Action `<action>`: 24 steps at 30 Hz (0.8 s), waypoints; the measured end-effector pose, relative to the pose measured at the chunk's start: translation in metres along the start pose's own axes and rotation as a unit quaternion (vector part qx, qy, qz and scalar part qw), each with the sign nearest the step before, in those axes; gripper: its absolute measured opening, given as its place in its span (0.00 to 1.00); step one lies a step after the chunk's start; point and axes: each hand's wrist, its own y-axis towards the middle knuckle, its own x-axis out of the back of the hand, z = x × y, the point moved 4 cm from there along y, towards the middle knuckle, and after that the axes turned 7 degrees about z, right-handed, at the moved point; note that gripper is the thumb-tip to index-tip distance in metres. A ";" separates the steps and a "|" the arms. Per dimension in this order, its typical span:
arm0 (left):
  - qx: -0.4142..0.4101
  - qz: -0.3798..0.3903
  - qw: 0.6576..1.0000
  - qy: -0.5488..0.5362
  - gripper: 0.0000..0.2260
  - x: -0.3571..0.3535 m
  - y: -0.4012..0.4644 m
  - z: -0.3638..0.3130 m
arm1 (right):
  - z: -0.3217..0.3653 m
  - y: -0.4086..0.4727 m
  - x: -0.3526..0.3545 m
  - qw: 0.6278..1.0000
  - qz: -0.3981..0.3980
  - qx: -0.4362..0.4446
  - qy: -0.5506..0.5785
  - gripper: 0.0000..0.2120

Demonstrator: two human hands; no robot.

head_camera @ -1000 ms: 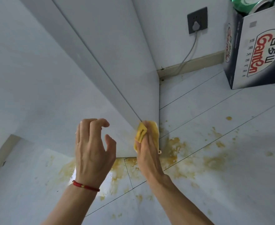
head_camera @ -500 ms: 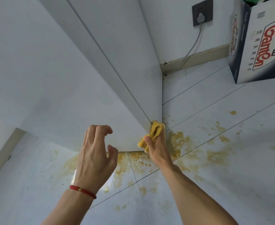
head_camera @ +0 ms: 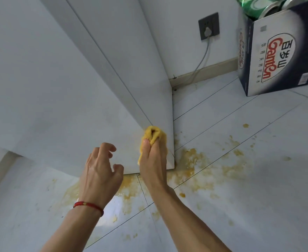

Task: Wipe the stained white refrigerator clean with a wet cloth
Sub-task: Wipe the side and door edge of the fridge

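Slid slightly leftward, right hand grips one cloth against the refrigerator (left hand loosely curled, holding nothing).

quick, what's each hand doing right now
Left hand: open, fingers loosely curled, holding nothing.
Right hand: grips the yellow cloth against the refrigerator at its bottom corner.

The single head-worn wide-angle camera looks steeply down and forward, close to the refrigerator's lower corner and the tiled floor.
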 end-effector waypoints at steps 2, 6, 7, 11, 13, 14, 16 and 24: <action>0.033 -0.006 0.999 -0.024 0.22 0.005 -0.001 0.005 | 0.002 0.012 -0.001 1.000 0.006 0.006 0.028 0.21; 0.013 0.020 1.000 -0.008 0.25 0.013 -0.004 0.007 | -0.062 0.039 0.001 0.988 0.014 -0.147 0.041 0.26; 0.010 0.026 1.000 0.001 0.25 0.015 -0.006 0.010 | -0.082 0.043 0.000 0.977 0.040 -0.206 0.045 0.33; 0.009 0.039 0.999 0.013 0.28 0.020 -0.010 0.014 | -0.140 0.048 -0.012 0.940 0.052 -0.325 0.095 0.39; 0.001 0.034 0.999 0.013 0.31 0.022 -0.009 0.013 | -0.137 0.048 -0.014 0.931 0.028 -0.355 0.078 0.37; 0.005 0.032 0.999 0.012 0.32 0.022 -0.010 0.013 | -0.113 0.041 -0.007 0.928 0.012 -0.366 0.066 0.35; 0.018 0.026 0.999 0.003 0.32 0.026 -0.006 0.014 | -0.062 0.036 0.001 0.918 -0.010 -0.389 0.074 0.33; 0.039 -0.011 0.999 0.006 0.35 0.036 0.002 0.027 | 0.164 0.045 0.024 0.995 -0.042 0.080 0.048 0.18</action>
